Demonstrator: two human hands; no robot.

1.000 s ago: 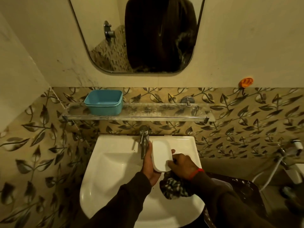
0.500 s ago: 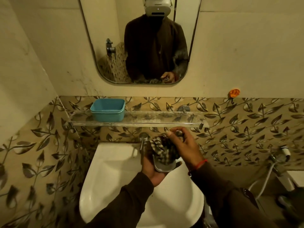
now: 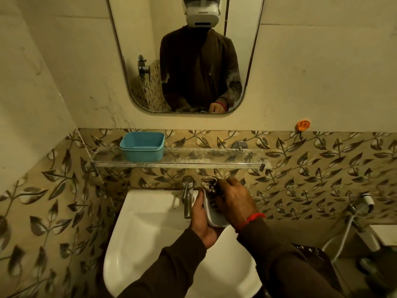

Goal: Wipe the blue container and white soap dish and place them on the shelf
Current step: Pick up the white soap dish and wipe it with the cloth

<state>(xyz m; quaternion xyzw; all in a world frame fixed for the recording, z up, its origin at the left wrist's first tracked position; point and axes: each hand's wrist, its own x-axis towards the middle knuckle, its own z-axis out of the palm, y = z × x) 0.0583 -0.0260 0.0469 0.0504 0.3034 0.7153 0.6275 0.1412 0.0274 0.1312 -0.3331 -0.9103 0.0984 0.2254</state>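
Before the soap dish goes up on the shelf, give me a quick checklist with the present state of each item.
1. Soap dish held securely: ok, the left hand cups it from below, over the sink.
2. Wiping finished: not ok, the right hand presses the cloth into the dish.
3. Dish clean and dry: cannot tell, hand and cloth cover its inside.
4. Free spot on the shelf: ok, bare glass to the right of the blue container.
5. Blue container already placed: ok, upright at the shelf's left end.
6. Path upward: ok, though the tap stands close beside the left hand.
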